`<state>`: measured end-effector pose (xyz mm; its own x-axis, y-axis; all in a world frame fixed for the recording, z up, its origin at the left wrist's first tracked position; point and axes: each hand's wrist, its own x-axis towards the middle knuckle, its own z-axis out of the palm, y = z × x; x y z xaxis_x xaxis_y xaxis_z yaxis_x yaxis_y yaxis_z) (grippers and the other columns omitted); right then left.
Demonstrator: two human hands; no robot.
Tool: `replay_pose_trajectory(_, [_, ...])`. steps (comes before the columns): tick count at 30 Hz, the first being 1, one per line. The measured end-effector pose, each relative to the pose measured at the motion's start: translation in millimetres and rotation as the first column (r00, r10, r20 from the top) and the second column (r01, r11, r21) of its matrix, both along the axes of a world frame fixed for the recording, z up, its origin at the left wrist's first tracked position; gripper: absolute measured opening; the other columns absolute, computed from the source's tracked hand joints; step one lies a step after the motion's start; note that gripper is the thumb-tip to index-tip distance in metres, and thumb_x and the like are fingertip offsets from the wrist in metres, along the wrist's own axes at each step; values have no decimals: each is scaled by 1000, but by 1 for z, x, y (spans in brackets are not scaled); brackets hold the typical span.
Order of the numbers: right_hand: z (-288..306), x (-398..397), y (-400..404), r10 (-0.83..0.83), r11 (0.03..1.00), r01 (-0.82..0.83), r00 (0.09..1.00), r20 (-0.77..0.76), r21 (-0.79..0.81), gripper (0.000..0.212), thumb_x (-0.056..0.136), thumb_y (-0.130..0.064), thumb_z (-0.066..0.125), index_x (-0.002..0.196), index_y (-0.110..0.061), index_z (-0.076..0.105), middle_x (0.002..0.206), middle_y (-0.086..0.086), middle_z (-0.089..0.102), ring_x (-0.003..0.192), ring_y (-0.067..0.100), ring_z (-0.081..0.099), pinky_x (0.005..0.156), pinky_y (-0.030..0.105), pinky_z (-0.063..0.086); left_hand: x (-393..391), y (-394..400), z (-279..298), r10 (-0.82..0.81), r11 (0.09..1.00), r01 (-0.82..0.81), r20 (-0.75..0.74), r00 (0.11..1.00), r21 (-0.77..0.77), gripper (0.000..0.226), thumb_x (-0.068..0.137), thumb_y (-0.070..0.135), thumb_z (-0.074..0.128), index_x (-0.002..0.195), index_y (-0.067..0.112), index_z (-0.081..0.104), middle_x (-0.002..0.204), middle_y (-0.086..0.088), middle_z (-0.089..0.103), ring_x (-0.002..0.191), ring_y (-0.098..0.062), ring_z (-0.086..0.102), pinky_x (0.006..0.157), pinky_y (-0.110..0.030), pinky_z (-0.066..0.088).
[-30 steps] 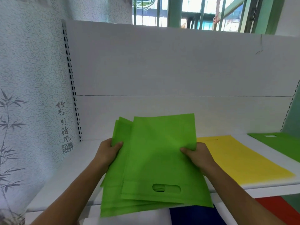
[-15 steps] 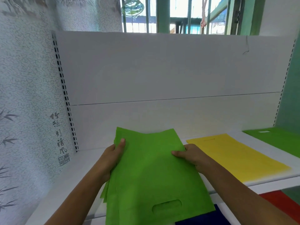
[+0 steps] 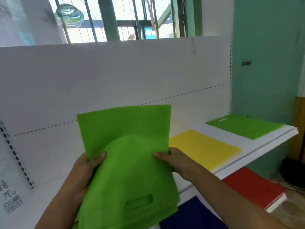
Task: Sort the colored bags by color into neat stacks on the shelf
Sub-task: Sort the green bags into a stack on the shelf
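Sorting looks partly done, judged from how the colours lie. Both hands hold a bundle of lime-green non-woven fabric bags with a die-cut handle slot (image 3: 127, 162), lifted off the white shelf board (image 3: 257, 151). The left hand (image 3: 82, 177) grips the bundle's left edge, thumb curled over the front face and the other fingers hidden behind the fabric. The right hand (image 3: 175, 162) pinches the right edge the same way, thumb on top. Between the two thumbs the front sheet bulges upward, so the bundle is not yet squared.

Just beyond the right hand's fingers, a flat yellow fabric bag stack (image 3: 203, 147) lies on the shelf. Farther out from those fingers, near the shelf's right end, lies a second flat green bag stack with its slot toward the back wall (image 3: 245, 125). Below the right forearm, on a lower level, sit a red bag stack (image 3: 252, 187) and a dark blue bag (image 3: 193, 214).

Yellow, red and blue seem placed already. What remains, I judge, is to carry the held greens past the yellow pile, set them on the matching green stack, and align the edges.
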<state>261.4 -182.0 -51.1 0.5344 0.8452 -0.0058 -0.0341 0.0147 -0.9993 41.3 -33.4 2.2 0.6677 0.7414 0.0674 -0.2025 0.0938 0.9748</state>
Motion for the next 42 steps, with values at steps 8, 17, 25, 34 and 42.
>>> replay_pose_trajectory(8, [-17,57,-98,24,999,-26,993,-113,-21,37,87,-32,69,119,-15,64,116,1,70,107,19,66,96,40,51,76,-79,20,-214,967,187,-152,965,-175,29,90,14,53,115,3,63,93,-17,74,65,-30,72,51,-43,58])
replay_pose_trajectory(17, [-11,145,-248,-274,961,267,953,126,71,15,90,-19,65,101,-29,64,100,-10,72,91,8,70,80,26,56,210,-169,14,-103,987,132,-271,957,91,22,92,15,57,108,2,63,85,-14,75,68,-27,73,67,-39,58])
replay_pose_trajectory(25, [-20,233,-363,-433,881,472,774,463,34,18,95,-27,57,112,-30,63,91,-29,62,78,-20,59,64,0,43,343,-259,-15,-135,953,189,-227,964,237,14,94,4,53,98,8,66,83,-11,75,67,-24,72,67,-38,56])
replay_pose_trajectory(34, [-11,362,-405,-359,794,601,581,731,-88,16,92,-22,62,106,-21,68,98,-11,70,91,6,65,75,14,49,502,-279,-42,-296,892,373,-294,909,256,13,91,7,60,100,12,68,88,-3,75,79,-19,73,70,-33,59])
replay_pose_trajectory(42, [-1,492,-333,-243,771,618,511,824,-156,25,83,-27,72,105,-16,67,92,-4,65,78,9,56,54,8,32,605,-213,-62,-317,943,333,-264,911,15,26,87,2,64,113,3,64,101,-14,71,85,-26,69,75,-36,57])
